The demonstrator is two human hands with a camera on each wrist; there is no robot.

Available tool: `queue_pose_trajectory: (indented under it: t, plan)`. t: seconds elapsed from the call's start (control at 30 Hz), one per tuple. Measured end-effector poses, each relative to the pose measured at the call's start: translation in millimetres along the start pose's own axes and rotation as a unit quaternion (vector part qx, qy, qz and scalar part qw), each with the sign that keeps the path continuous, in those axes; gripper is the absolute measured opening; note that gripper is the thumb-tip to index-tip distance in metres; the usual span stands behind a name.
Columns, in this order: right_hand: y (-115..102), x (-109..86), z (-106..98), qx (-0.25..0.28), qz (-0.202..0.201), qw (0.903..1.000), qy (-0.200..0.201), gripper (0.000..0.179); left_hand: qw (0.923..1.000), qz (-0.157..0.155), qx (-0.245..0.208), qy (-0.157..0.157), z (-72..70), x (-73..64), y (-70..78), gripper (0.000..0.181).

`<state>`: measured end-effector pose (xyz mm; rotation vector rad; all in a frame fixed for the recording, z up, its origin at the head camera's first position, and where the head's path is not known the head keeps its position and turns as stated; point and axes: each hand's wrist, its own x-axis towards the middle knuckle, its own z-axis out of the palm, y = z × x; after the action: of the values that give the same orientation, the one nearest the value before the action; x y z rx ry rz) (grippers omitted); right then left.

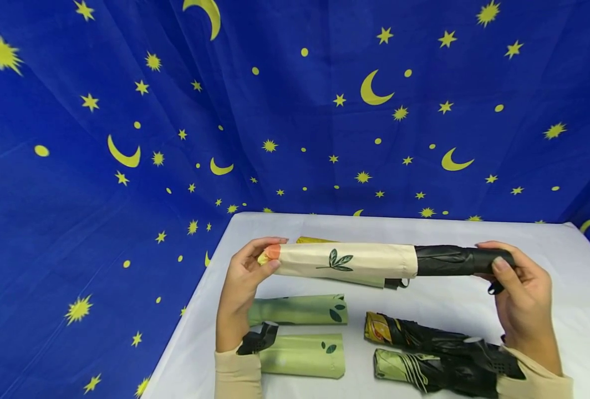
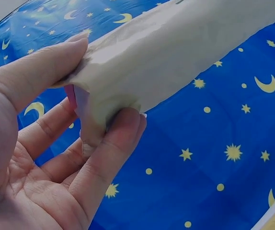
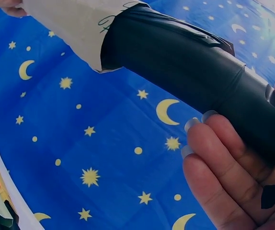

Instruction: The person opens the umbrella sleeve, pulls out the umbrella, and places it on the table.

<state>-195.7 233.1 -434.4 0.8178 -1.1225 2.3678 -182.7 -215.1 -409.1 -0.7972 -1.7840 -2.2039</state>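
A folded black umbrella (image 1: pixel 443 260) lies level above the table, its left part inside a cream cloth sleeve (image 1: pixel 375 259) printed with dark green leaves. My left hand (image 1: pixel 240 282) pinches the sleeve's far left end, where an orange and yellow patch shows. In the left wrist view the thumb and fingers hold the gathered sleeve cloth (image 2: pixel 176 52). At the other end, my right hand (image 1: pixel 527 288) grips the umbrella's black handle between thumb and fingers. A small black strap (image 1: pixel 496 287) hangs below that hand. The sleeve hides the rest of the umbrella.
Two light green leaf-printed sleeves (image 1: pixel 320 310) lie at front left of the white table (image 1: pixel 449 305). Two folded umbrellas, one orange-patterned (image 1: pixel 415 334) and one green-striped (image 1: pixel 400 366), lie at front right. Behind the held umbrella, a yellow item (image 1: pixel 315 240) and a green sleeved one (image 1: pixel 360 281) peek out.
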Motion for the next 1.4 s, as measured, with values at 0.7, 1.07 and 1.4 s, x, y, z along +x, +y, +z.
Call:
queue_pose_trajectory:
  t: [0.7, 1.07, 1.4]
  plan:
    - [-1.8, 0.9, 0.2, 0.012, -0.011, 0.9997, 0.016, 0.028, 0.9995, -0.013, 0.003, 0.029, -2.7, -3.2, 4.0, 0.036]
    - [-2.5, 0.1, -0.7, -0.001, -0.011, 0.9997, 0.022, 0.028, 0.9986, -0.024, -0.003, 0.047, -4.7, -3.7, 3.9, 0.032]
    - [-4.5, 0.2, -0.6, -0.002, -0.003, 0.9992, 0.039, 0.028, 0.9982, 0.011, 0.001, 0.059, -9.1, -3.1, 1.7, 0.028]
